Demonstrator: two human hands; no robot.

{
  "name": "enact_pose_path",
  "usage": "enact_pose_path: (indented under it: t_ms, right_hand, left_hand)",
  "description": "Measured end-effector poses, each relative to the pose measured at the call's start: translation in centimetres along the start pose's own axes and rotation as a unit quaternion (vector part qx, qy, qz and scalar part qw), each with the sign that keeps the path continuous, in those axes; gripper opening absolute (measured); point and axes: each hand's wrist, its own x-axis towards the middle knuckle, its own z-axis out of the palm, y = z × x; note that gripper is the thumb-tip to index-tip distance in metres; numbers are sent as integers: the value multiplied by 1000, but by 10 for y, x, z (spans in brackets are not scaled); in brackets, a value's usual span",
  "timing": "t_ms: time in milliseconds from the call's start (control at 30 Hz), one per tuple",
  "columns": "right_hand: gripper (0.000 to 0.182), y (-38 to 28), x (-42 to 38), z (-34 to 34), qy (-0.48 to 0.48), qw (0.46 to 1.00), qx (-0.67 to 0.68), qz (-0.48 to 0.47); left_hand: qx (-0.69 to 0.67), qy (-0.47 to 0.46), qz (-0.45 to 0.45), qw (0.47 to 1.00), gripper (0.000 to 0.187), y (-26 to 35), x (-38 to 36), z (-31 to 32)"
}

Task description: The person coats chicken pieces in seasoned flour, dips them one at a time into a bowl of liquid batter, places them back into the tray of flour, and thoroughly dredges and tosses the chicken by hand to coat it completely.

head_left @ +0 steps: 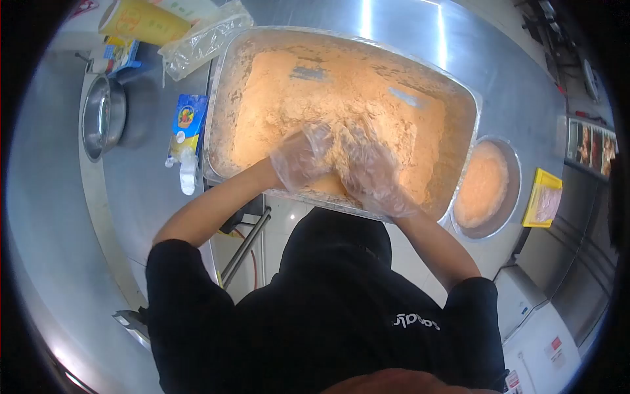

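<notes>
A large metal tray (474, 121) holds a bed of orange-tinted flour. Both my hands wear clear plastic gloves and are low in it, near the edge by my body. My left hand (303, 157) curls against the left side of a lumpy, flour-coated clump (339, 152). From the right, my right hand (373, 169) presses round the same clump, with flour stuck to its glove. Their fingertips are partly hidden by flour and blurred, and the kind of food under the coating cannot be made out. Two bare metal patches show through the flour farther back.
A round metal bowl (515, 190) of orange flour stands right of the tray, beside a yellow-framed container (555, 178). On the left are a blue packet (190, 115), a plastic bag (203, 46), a yellow cup (146, 21) and an empty steel bowl (105, 118).
</notes>
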Motion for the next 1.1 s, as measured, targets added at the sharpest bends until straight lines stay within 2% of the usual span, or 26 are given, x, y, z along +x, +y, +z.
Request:
enact_pose_path:
  t_ms: [67,233,300,433,500,533,600,633,667,700,767,800,867,933,1000,1033,1100]
  right_hand:
    - [59,8,-11,12,33,999,-17,-36]
    - [58,33,16,40,58,998,-25,-25]
    - [54,49,23,38,83,995,-33,-39]
    - [37,21,24,6,86,995,-26,39]
    - [36,15,23,-27,74,988,89,100]
    - [35,18,20,-36,68,977,148,134]
    - [33,74,13,-31,179,942,122,258]
    - [38,79,28,-50,173,835,269,449]
    - [43,81,41,-70,156,670,396,608]
    - [45,88,41,-64,191,607,472,610]
    - [51,109,34,-35,260,459,608,594]
    - [53,134,28,-9,171,574,517,612]
    - [55,168,23,18,105,632,488,593]
    - [58,184,27,38,8,716,414,562]
    - [63,203,52,55,-111,813,289,493]
    - [63,193,66,50,-111,827,259,487]
    - [63,148,77,22,-72,844,225,482]
  left_hand:
    - [183,-83,35,979,59,4,10,-11]
    - [220,67,143,963,72,-63,47,6]
    - [231,54,147,960,75,-50,48,10]
    - [286,-103,49,951,74,-17,52,-30]
    - [193,-39,10,980,72,-26,52,-43]
    - [82,60,1,995,69,-49,48,-49]
    - [-38,118,-225,966,63,-44,52,-81]
    - [-16,109,-316,942,61,-46,56,-89]
    - [3,94,-404,910,59,-48,61,-96]
    - [46,113,-373,920,57,-88,70,-75]
    - [97,72,-293,949,60,-108,85,-58]
    - [101,14,-247,963,66,-100,98,-48]
    - [46,-66,-258,963,75,-71,123,-49]
    - [-81,-121,-377,915,83,-22,133,-69]
    - [-164,-72,-341,923,86,-20,137,-49]
    - [-201,-45,-317,926,88,-19,142,-42]
    - [-214,-25,-325,921,85,-14,147,-36]
